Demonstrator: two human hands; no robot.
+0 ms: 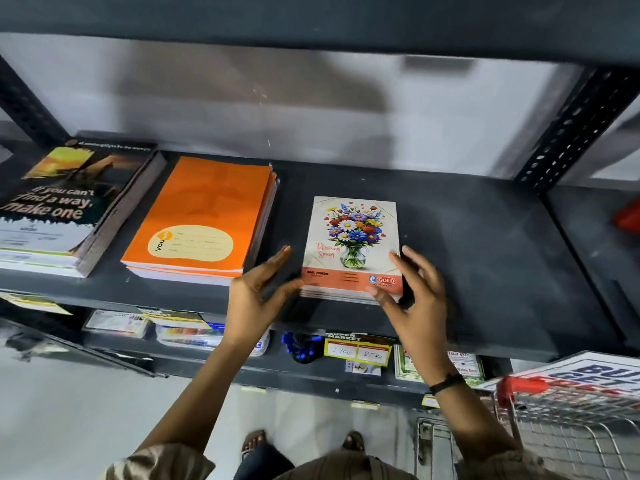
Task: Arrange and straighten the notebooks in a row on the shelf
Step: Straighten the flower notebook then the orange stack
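Dark metal shelf (485, 237) against a pale wall, with a wire shopping cart (571, 420) at lower right. Both hands were spread open, left hand (252, 292) and right hand (415, 296) each touching a side of the floral notebook stack (351, 244), not gripping. The orange notebooks (204, 216) and the quote-cover stack (69, 206) lay further left.

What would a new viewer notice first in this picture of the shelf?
Most striking is the orange notebook stack, lying left of centre on the dark shelf. Next comes the flower-cover notebook stack in the middle, framed by the left hand and right hand at its front corners.
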